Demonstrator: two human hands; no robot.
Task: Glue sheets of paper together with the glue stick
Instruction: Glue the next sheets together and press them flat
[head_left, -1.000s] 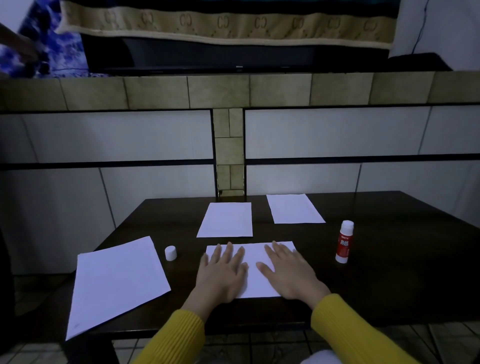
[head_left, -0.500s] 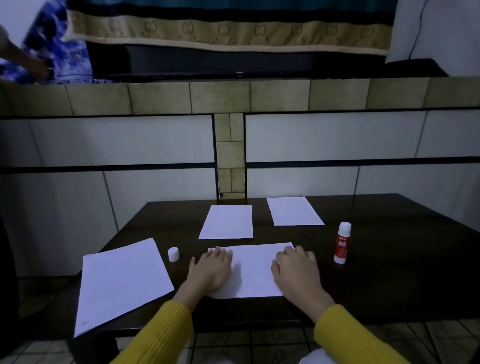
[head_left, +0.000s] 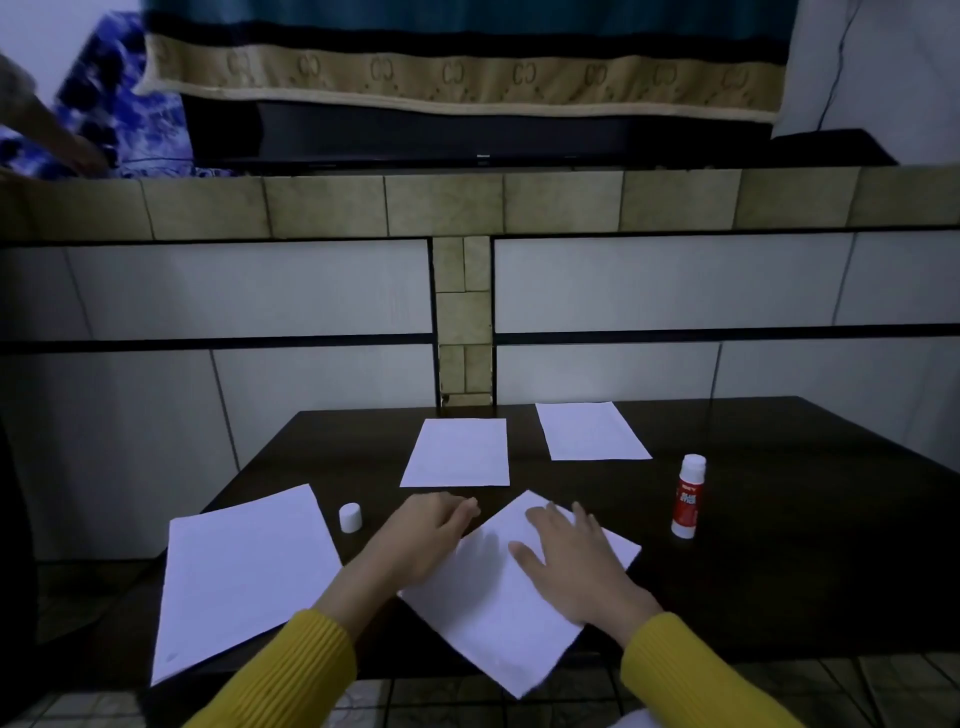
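On the dark wooden table (head_left: 779, 545), a white sheet of paper (head_left: 498, 608) lies turned cornerwise, one corner hanging over the near edge. Her right hand (head_left: 571, 561) rests flat on it, fingers spread and relaxed. Her left hand (head_left: 421, 535) pinches its left edge with curled fingers. Off to the right, well apart, the red-and-white glue stick (head_left: 688, 496) stands upright, uncapped; its small white cap (head_left: 350, 517) sits left of the hands.

I'm at home: tiled counter (head_left: 467, 205) just behind my dark table (head_left: 779, 519), patterned blanket (head_left: 457, 73) draped above that counter.
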